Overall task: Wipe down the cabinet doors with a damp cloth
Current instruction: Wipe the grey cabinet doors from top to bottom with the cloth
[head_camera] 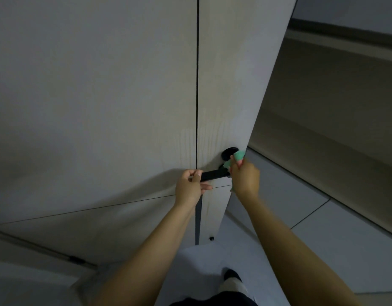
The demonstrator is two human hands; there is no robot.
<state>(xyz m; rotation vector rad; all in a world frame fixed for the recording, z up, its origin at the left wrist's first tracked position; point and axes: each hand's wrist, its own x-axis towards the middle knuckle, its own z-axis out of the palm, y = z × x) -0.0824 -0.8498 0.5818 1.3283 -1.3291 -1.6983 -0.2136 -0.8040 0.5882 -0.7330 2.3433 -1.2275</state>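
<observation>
A tall pale cabinet door (223, 85) stands in front of me, with damp streaks near its lower middle. A black lever handle (215, 174) sticks out from a round black base (228, 152). My left hand (191, 186) grips the free end of the lever. My right hand (244, 177) holds a green cloth (237, 157) bunched against the handle's base end. Part of the cloth pokes out below the right hand.
A second pale door (91, 96) lies to the left across a dark vertical gap (197, 85). Grey floor tiles (301, 213) spread on the right, bordered by a wall with a skirting board (323, 138). My foot (232, 277) is below.
</observation>
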